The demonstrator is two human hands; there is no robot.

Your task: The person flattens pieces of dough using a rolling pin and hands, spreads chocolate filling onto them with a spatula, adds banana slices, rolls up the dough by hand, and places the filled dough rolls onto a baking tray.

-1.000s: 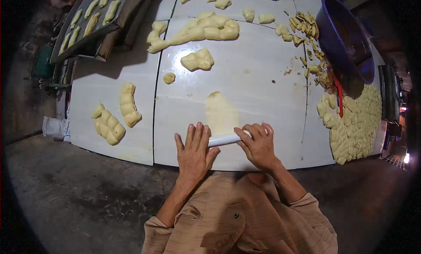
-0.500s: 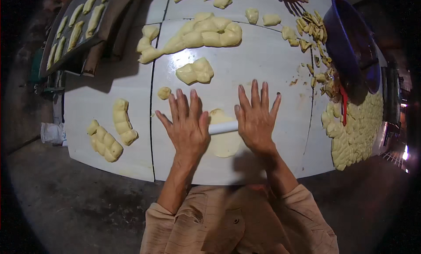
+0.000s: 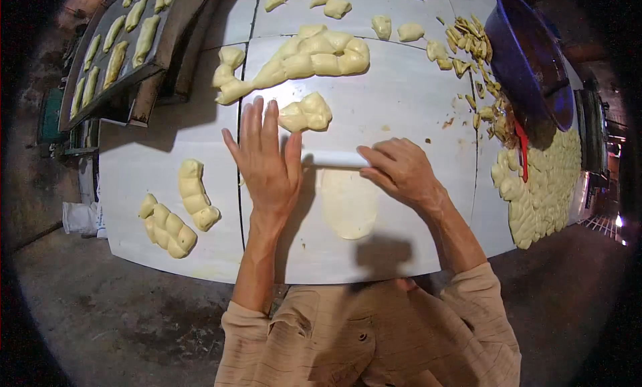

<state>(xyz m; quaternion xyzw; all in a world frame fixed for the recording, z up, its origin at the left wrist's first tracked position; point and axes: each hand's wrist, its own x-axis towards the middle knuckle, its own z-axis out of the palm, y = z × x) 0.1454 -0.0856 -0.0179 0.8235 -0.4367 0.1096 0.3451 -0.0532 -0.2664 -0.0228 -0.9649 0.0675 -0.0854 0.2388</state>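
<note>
Holding: right hand (image 3: 401, 170) pinches the right end of the white rolling pin (image 3: 340, 160).
Left hand (image 3: 269, 166): fingers straight, thumb apart, by the pin's left end; cannot tell if touching.
Dough sheet (image 3: 349, 203): flat on the white table (image 3: 414, 113), near side of the pin.
Pin handling: probably light, stiff, smooth; hold both ends.
Sheet handling: likely soft, easily torn; support beneath its edges.

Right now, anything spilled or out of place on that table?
Yes: loose yellow slices lie scattered outside the purple basin, with a brown smear nearby. Looks untidy, maybe deliberate. Nothing odd at the rolling pin or flattened dough.
</note>
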